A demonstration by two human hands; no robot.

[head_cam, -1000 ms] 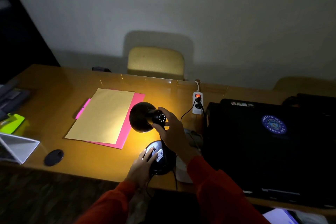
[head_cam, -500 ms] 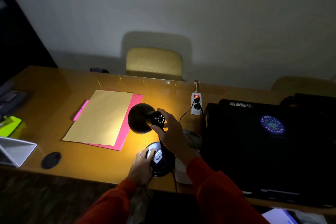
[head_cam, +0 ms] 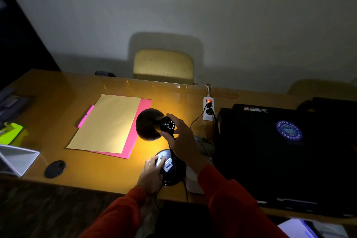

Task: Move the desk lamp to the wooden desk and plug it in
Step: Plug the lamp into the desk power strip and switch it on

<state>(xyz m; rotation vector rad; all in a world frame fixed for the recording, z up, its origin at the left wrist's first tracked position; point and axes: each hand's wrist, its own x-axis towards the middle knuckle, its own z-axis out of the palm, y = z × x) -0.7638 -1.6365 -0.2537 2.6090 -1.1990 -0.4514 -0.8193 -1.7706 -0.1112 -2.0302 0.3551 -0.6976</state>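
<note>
While the black metal desk lamp point(head_cam: 152, 124) is glowing on the glossy wooden desk point(head_cam: 58, 102), a person in red sleeves is handling it with both hands. The right hand point(head_cam: 181, 141) is curling around the vented back of the lamp's dome shade, thumb and fingers closed on it, keeping the shade tilted toward the tan envelope point(head_cam: 106, 123) lying just left of the lamp on a pink folder point(head_cam: 135, 137). The left hand point(head_cam: 152, 172) is resting on the lamp's round black base point(head_cam: 170, 168), fingertips pressing on its top near a white label, not wrapping around it. Behind and to the right of the lamp, the white power strip point(head_cam: 208, 109) is showing a lit red switch, and black plugs are sitting in its sockets; a black cord is running from there toward the lamp. Right of the lamp, a large black case point(head_cam: 280, 150) with a round blue sticker is covering the desk. Beyond the lamp, a yellow chair point(head_cam: 164, 65) is standing against the wall
</note>
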